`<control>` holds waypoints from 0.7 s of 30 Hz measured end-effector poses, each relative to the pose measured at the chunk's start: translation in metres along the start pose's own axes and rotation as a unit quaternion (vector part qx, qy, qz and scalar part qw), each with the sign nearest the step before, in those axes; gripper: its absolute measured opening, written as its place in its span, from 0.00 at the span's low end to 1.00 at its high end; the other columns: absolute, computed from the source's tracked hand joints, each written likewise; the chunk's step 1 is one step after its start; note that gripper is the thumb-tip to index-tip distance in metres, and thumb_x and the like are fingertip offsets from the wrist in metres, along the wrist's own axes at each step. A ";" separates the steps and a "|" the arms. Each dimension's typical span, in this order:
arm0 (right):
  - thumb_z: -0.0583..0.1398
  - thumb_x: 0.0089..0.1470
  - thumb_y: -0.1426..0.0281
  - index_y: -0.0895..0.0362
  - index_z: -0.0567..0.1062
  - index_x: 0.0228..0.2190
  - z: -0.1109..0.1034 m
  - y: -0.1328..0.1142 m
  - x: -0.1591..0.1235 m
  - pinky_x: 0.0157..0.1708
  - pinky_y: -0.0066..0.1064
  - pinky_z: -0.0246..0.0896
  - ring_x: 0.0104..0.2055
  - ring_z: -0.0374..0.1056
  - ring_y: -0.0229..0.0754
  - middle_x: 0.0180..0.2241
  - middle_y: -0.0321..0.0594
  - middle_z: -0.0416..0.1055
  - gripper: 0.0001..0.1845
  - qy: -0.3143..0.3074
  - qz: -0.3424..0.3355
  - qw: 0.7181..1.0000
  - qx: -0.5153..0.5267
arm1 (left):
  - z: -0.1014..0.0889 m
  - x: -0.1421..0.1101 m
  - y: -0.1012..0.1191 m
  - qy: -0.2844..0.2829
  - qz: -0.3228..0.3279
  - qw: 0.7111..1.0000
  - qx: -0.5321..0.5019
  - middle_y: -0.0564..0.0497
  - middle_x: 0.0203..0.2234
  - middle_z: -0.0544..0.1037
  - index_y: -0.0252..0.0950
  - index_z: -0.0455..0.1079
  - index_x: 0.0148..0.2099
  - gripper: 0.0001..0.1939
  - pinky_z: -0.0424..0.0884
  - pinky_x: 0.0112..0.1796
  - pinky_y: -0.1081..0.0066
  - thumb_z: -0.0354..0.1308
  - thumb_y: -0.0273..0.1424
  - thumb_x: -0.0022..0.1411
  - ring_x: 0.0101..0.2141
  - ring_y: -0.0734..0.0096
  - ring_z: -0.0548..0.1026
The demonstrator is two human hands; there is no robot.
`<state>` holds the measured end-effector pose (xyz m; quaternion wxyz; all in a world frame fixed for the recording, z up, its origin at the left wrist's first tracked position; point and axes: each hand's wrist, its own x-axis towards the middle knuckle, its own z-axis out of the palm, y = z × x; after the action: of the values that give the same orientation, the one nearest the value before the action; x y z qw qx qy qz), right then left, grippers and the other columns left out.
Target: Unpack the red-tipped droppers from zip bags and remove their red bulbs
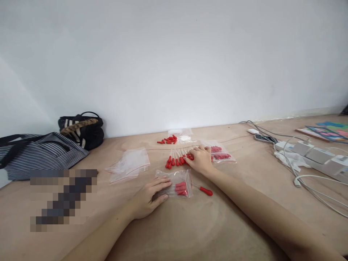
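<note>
My left hand (152, 195) lies with fingers stretched out on the left side of a clear zip bag (163, 185). Several red rubber bulbs (181, 188) show inside that bag. Beside its zip edge a single dropper with a red bulb (206, 191) lies on the table. My right hand (200, 160) reaches over a row of droppers (173, 161), their red bulbs pointing towards me. Its thumb and fingers are bent together around a dropper bulb (189, 157); the fingertips are partly hidden.
Flat zip bags (133, 163) lie left of the row. Filled bags (223, 156) are to its right. Behind it are loose red bulbs (170, 139) and thin clear tubes (186, 138). Cables and a power strip (315, 156) take up the right; two bags (46, 152) stand left.
</note>
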<state>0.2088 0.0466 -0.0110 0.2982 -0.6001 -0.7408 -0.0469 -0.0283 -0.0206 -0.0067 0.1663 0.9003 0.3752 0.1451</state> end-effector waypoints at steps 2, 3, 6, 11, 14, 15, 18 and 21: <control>0.54 0.49 0.55 0.56 0.73 0.25 -0.001 0.000 -0.002 0.40 0.41 0.39 0.40 0.59 0.47 0.29 0.43 0.71 0.17 -0.009 -0.001 1.000 -0.007 | 0.000 0.000 -0.001 0.004 0.003 1.000 -0.006 0.48 0.53 0.65 0.42 0.62 0.54 0.19 0.58 0.53 0.57 0.48 0.35 0.59 0.53 0.64 0.62; 0.54 0.49 0.54 0.55 0.73 0.26 -0.003 0.001 -0.004 0.40 0.41 0.39 0.40 0.59 0.47 0.30 0.43 0.71 0.18 -0.005 0.002 1.000 -0.003 | 0.000 0.000 -0.001 0.005 0.002 1.000 -0.009 0.48 0.53 0.65 0.42 0.62 0.54 0.19 0.58 0.53 0.57 0.49 0.35 0.59 0.53 0.64 0.62; 0.54 0.50 0.54 0.55 0.72 0.28 -0.015 0.004 -0.018 0.40 0.39 0.40 0.39 0.60 0.45 0.31 0.40 0.70 0.18 0.010 0.000 0.999 0.036 | 0.000 -0.001 -0.001 0.003 -0.004 1.000 -0.011 0.48 0.53 0.65 0.42 0.62 0.54 0.19 0.58 0.53 0.58 0.49 0.35 0.60 0.53 0.64 0.61; 0.58 0.45 0.55 0.55 0.69 0.31 -0.045 0.017 -0.057 0.38 0.36 0.45 0.33 0.62 0.41 0.28 0.37 0.69 0.17 -0.121 -0.088 0.979 0.137 | -0.001 -0.001 0.001 -0.007 -0.020 1.000 -0.004 0.48 0.53 0.65 0.41 0.62 0.54 0.20 0.58 0.53 0.59 0.48 0.35 0.60 0.54 0.64 0.61; 0.58 0.46 0.61 0.54 0.69 0.35 -0.056 0.024 -0.074 0.38 0.35 0.47 0.34 0.62 0.40 0.28 0.36 0.69 0.13 -0.205 -0.131 0.956 0.163 | -0.002 -0.001 0.001 -0.007 -0.022 1.000 -0.006 0.48 0.53 0.65 0.41 0.62 0.54 0.20 0.58 0.53 0.58 0.49 0.35 0.59 0.53 0.64 0.61; 0.57 0.47 0.65 0.54 0.69 0.34 -0.058 0.027 -0.078 0.38 0.35 0.48 0.34 0.62 0.40 0.28 0.36 0.69 0.10 -0.220 -0.137 0.952 0.165 | -0.002 -0.001 0.000 -0.006 -0.022 1.000 -0.007 0.48 0.53 0.65 0.41 0.62 0.54 0.20 0.58 0.53 0.58 0.49 0.35 0.59 0.53 0.64 0.61; 0.55 0.46 0.71 0.54 0.71 0.28 -0.064 0.037 -0.080 0.39 0.36 0.49 0.32 0.63 0.39 0.26 0.35 0.69 0.05 -0.229 -0.138 0.951 0.156 | -0.003 -0.001 0.000 -0.004 -0.028 1.000 -0.010 0.49 0.53 0.65 0.42 0.62 0.54 0.19 0.59 0.52 0.58 0.49 0.36 0.59 0.53 0.64 0.62; 0.56 0.44 0.71 0.54 0.72 0.25 -0.072 0.056 -0.072 0.36 0.35 0.53 0.31 0.63 0.40 0.26 0.36 0.71 0.05 -0.223 -0.097 0.952 0.185 | -0.003 -0.002 0.000 -0.002 -0.037 0.999 -0.015 0.49 0.53 0.65 0.43 0.62 0.53 0.19 0.59 0.52 0.58 0.49 0.36 0.59 0.53 0.64 0.62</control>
<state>0.2955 -0.0307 -0.0045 0.2250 -0.4546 -0.8390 0.1969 -0.0309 -0.0212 -0.0041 0.1860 0.8835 0.4054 0.1432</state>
